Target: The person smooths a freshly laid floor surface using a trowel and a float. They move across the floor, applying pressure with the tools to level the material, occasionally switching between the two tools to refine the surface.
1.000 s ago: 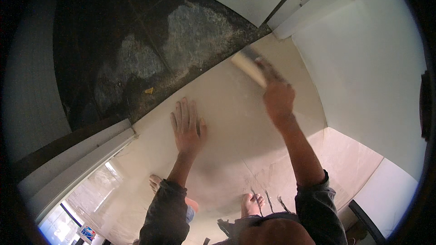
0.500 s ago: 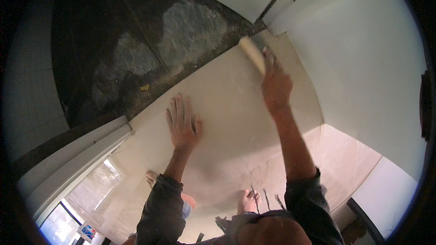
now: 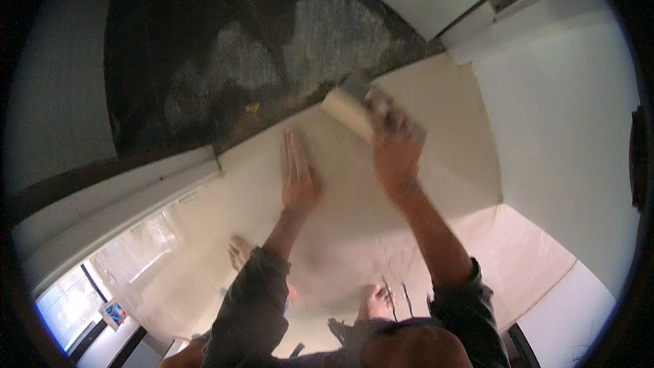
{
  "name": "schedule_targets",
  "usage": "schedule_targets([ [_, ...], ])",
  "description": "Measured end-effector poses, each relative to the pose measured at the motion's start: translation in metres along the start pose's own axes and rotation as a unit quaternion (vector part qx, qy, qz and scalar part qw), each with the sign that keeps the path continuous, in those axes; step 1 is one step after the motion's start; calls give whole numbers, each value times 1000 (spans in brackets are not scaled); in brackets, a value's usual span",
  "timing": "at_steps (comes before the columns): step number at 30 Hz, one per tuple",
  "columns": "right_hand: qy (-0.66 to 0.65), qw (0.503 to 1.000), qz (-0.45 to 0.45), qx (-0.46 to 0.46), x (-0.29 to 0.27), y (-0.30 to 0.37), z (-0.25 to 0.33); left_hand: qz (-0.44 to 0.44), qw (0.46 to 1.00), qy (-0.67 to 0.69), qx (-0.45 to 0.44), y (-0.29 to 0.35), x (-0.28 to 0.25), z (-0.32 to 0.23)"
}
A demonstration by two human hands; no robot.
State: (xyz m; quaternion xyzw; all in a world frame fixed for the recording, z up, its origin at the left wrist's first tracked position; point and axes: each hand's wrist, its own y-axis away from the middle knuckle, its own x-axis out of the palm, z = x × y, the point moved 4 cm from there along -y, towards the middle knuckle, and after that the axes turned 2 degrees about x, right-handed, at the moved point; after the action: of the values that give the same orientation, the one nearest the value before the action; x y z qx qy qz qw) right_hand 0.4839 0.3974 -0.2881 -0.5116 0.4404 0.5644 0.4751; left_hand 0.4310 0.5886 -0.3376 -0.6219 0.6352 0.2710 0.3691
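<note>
My right hand [image 3: 395, 140] is closed on a hand float, a flat grey tool with a thick beige pad or edge [image 3: 349, 114] facing left. Motion blurs it, and my fingers cover its grip. It lies over the beige floor slab [image 3: 449, 116], close to the dark floor's border; whether it touches the slab is hard to tell. To its left, my left hand [image 3: 300, 174] rests at the slab with fingers stretched out and close together, holding nothing. Its fingertips point at the slab's far edge.
Beyond the slab lies a dark, rough floor [image 3: 177, 41] with pale grey patches and a small yellow scrap [image 3: 253, 108]. A white wall [image 3: 552, 109] rises at the right. A white door frame [image 3: 157, 172] stands at the left. My bare feet [image 3: 377, 300] are on the floor below.
My right hand has swept the float leftward and a little nearer to me, toward my left hand. My left hand's fingers have drawn together. The whole view has shifted slightly.
</note>
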Motion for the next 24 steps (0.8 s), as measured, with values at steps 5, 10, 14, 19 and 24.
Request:
schedule_targets([
  [5,32,999,20,19,7,15,27,20,1000,-2,-23,8,4,2],
  [10,-48,995,-25,85,2,-43,-4,15,1000,-7,0,8,5,4],
  [14,54,998,-26,-2,7,5,56,16,999,-8,-29,8,4,15],
  [19,-74,990,-57,102,-1,-59,-12,8,1000,-5,25,1,6,0],
  [24,-2,997,-67,40,36,25,12,21,998,-47,-21,9,13,17],
])
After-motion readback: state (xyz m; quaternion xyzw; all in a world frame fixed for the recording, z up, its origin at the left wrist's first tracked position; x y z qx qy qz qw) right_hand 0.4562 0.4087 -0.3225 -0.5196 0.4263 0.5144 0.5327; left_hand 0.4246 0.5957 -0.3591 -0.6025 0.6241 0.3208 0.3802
